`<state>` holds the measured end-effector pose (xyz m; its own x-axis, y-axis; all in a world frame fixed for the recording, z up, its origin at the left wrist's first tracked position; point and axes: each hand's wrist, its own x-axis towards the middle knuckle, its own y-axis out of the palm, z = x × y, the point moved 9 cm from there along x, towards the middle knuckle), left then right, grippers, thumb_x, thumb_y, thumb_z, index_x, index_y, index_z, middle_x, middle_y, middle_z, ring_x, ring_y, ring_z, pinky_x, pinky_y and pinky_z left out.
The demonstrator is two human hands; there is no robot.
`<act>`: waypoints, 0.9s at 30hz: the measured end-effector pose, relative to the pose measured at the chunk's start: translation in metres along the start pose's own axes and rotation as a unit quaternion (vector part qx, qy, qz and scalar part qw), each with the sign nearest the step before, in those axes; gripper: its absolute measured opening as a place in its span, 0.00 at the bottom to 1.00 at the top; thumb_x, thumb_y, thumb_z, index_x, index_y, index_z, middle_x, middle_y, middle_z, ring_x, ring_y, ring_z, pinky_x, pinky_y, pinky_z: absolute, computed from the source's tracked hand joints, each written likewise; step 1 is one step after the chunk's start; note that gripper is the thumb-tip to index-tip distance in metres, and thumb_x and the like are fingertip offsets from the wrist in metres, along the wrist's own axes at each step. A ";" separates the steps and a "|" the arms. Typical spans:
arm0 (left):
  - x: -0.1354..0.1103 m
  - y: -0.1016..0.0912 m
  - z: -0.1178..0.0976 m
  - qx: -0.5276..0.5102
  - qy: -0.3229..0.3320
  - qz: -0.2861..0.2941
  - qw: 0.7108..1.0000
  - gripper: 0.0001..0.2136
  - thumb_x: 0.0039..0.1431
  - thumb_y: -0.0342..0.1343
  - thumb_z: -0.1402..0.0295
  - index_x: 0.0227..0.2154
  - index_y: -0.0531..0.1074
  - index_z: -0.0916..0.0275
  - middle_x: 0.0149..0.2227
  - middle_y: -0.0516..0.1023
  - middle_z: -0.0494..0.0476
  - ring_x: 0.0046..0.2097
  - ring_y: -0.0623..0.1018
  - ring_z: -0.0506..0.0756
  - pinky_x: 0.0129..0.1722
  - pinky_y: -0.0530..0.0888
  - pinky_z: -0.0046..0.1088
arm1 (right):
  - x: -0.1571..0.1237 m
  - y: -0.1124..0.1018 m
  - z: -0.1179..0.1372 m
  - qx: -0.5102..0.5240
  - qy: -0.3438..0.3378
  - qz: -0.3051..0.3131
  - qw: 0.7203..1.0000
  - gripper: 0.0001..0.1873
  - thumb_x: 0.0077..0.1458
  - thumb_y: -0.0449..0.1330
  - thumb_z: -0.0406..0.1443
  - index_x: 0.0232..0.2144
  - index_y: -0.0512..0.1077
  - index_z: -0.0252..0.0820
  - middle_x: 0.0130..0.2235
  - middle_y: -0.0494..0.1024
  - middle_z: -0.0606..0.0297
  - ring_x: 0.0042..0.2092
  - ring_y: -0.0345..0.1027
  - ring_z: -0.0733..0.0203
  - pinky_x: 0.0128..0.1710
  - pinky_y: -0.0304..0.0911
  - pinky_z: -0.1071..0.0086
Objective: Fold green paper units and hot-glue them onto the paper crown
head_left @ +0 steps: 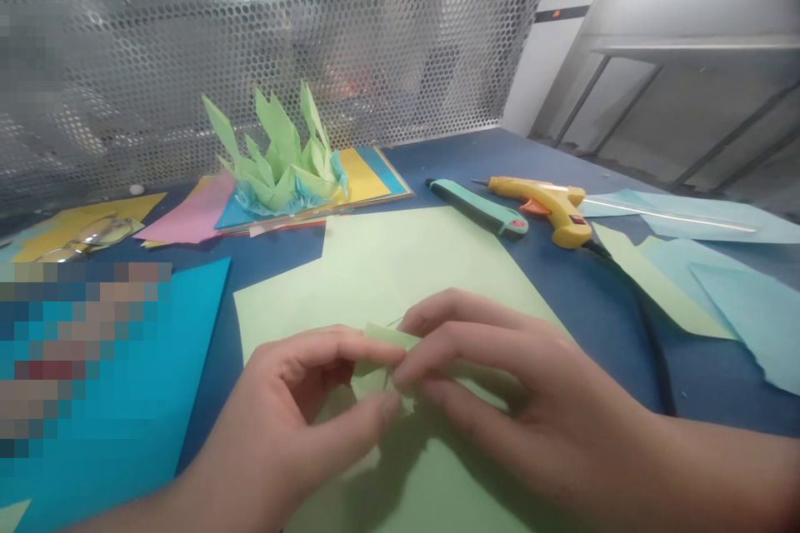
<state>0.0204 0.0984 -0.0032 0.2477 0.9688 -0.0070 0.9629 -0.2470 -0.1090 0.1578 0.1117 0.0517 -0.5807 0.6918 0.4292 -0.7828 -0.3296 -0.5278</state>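
A small folded piece of green paper [370, 362] is pinched between both hands, low in the middle of the view. My left hand [300, 400] grips it from the left with thumb and forefinger. From the right, the bent fingers of my right hand [500, 383] close on its other side, and the fingertips of both hands nearly meet. Something thin and dark, partly hidden, shows at the fingertips. Beneath the hands lies a large sheet of pale green paper [412, 254], shaded by them.
Beyond the sheet are a teal-handled cutter [478, 204] and a yellow glue gun [550, 204] with a black cord. Folded green paper leaves [281, 158] stand on coloured sheets. Blue paper [206, 325], glasses [84, 241] and a blurred patch lie left; light blue sheets [750, 308] lie right.
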 end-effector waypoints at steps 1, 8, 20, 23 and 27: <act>0.000 0.000 0.000 0.000 -0.007 -0.002 1.000 0.12 0.60 0.67 0.68 0.43 0.84 0.43 0.42 0.88 0.46 0.43 0.84 0.52 0.42 0.81 0.18 | 0.000 0.000 0.000 -0.001 0.001 0.000 1.000 0.12 0.56 0.60 0.24 0.33 0.80 0.42 0.40 0.78 0.66 0.39 0.76 0.72 0.42 0.70 0.83; 0.003 0.004 -0.002 -0.020 -0.028 0.016 0.999 0.10 0.62 0.66 0.65 0.43 0.84 0.41 0.41 0.88 0.46 0.42 0.84 0.52 0.41 0.81 0.18 | -0.001 0.001 0.002 0.004 -0.004 -0.010 1.000 0.14 0.49 0.59 0.22 0.31 0.80 0.43 0.39 0.78 0.65 0.39 0.77 0.70 0.40 0.71 0.82; 0.001 0.006 -0.003 -0.034 -0.046 0.025 0.998 0.10 0.62 0.66 0.65 0.43 0.84 0.41 0.40 0.88 0.46 0.42 0.85 0.52 0.42 0.80 0.18 | 0.000 0.001 -0.002 -0.001 -0.019 0.008 1.000 0.05 0.53 0.69 0.27 0.30 0.80 0.41 0.41 0.77 0.64 0.40 0.77 0.69 0.43 0.70 0.81; 0.001 0.004 -0.004 -0.016 -0.041 0.011 0.999 0.11 0.63 0.65 0.66 0.44 0.84 0.40 0.39 0.88 0.45 0.41 0.84 0.51 0.40 0.80 0.16 | 0.000 0.000 -0.001 -0.003 -0.020 0.009 1.000 0.05 0.55 0.69 0.28 0.29 0.80 0.42 0.42 0.76 0.63 0.42 0.78 0.66 0.44 0.71 0.78; 0.001 0.005 -0.008 -0.027 -0.013 0.013 0.999 0.15 0.55 0.71 0.71 0.41 0.84 0.40 0.39 0.87 0.44 0.43 0.84 0.52 0.42 0.80 0.18 | 0.000 -0.002 -0.003 -0.002 0.006 -0.005 1.000 0.07 0.55 0.65 0.27 0.28 0.77 0.41 0.41 0.76 0.62 0.42 0.77 0.63 0.39 0.73 0.76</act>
<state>0.0268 0.0983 0.0041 0.2713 0.9619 -0.0346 0.9605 -0.2728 -0.0544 0.1596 0.1143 0.0504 -0.5700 0.7027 0.4257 -0.7878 -0.3202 -0.5262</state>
